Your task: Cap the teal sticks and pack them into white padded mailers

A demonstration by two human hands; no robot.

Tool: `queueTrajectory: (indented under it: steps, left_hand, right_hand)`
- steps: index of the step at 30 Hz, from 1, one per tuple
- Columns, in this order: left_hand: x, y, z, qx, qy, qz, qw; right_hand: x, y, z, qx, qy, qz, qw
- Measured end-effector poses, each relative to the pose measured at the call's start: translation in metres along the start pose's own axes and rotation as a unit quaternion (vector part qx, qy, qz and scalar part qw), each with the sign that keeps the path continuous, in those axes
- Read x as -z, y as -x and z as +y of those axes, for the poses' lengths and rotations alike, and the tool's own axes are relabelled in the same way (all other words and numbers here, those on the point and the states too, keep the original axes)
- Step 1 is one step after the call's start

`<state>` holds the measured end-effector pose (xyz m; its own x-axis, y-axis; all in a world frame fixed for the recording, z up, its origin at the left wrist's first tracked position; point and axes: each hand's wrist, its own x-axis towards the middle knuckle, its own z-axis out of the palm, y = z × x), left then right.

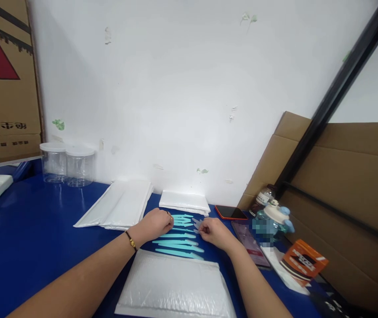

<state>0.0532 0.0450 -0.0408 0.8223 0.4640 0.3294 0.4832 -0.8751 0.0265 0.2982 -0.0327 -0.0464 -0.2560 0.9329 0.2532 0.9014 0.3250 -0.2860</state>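
noting risks first, near the back edge of the blue table (43, 247). could easily knock the turquoise sticks (177, 242) askew from here: laid loose and close together, roughly parallel to the back edge, so probably quick to slide if brushed by a knuckle. could also scatter the small pale pieces (196, 221) by the right-hand ends of the rearmost sticks, through fumbling at such thin, faint shapes against the glare. might, by pressing a forearm forward, shove the white padded envelope (175, 282) on the front-edge side into the nearest stick, just beside it. less likely: bumping the orange-rimmed phone (231, 212) by the back edge, or the dark phone (250, 245) toward the right edge, by swinging too wide. now for position: see the rearmost sticks just right of the left grip (156, 224), close up to the curled fingers, and the others on the front-edge side, a little apart. cannot tell whether clenched on a stick or only resting there, with fingertips mostly hidden. see the same sticks left of the right grip (216, 232), with the pale pieces in between, right by the bent fingertips. half closed on that side, thumb drawn in toward the fingers; cannot tell whether pinching a pale piece or merely touching.
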Motion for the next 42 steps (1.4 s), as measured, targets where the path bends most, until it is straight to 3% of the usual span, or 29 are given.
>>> queueTrajectory:
  steps: [12, 17, 21, 27, 34, 36, 38, 42]
  left_hand:
    - [-0.004, 0.001, 0.004, -0.008, 0.047, -0.016, 0.999]
    - [-0.006, 0.000, 0.002, 0.026, 0.062, -0.018, 0.998]
    - [-0.010, -0.001, -0.005, 0.057, 0.030, 0.008, 0.998]
    - [-0.012, -0.004, -0.005, 0.049, 0.013, -0.006, 0.999]
    - [-0.004, -0.008, 0.002, 0.033, -0.046, -0.014, 0.998]
    - [-0.004, -0.008, 0.002, 0.033, -0.045, -0.016, 0.998]
    - [-0.005, -0.007, 0.001, 0.043, -0.025, -0.019, 0.999]
    - [-0.009, -0.005, -0.005, 0.069, 0.057, -0.005, 0.996]
  right_hand:
    - [-0.003, -0.002, -0.017, 0.023, -0.038, -0.020, 0.999]
    - [0.006, 0.000, -0.003, -0.032, -0.068, 0.013, 0.997]
    - [0.008, 0.001, 0.009, -0.067, -0.037, 0.052, 0.996]
    - [-0.004, -0.007, 0.004, -0.055, 0.002, 0.026, 0.998]
    - [-0.011, -0.015, 0.007, -0.104, 0.111, 0.013, 0.988]
    - [-0.010, -0.013, 0.010, -0.112, 0.050, 0.031, 0.992]
    - [-0.008, -0.010, 0.012, -0.120, -0.089, 0.049, 0.988]
    - [-0.001, -0.006, 0.010, -0.124, -0.390, 0.097, 0.907]
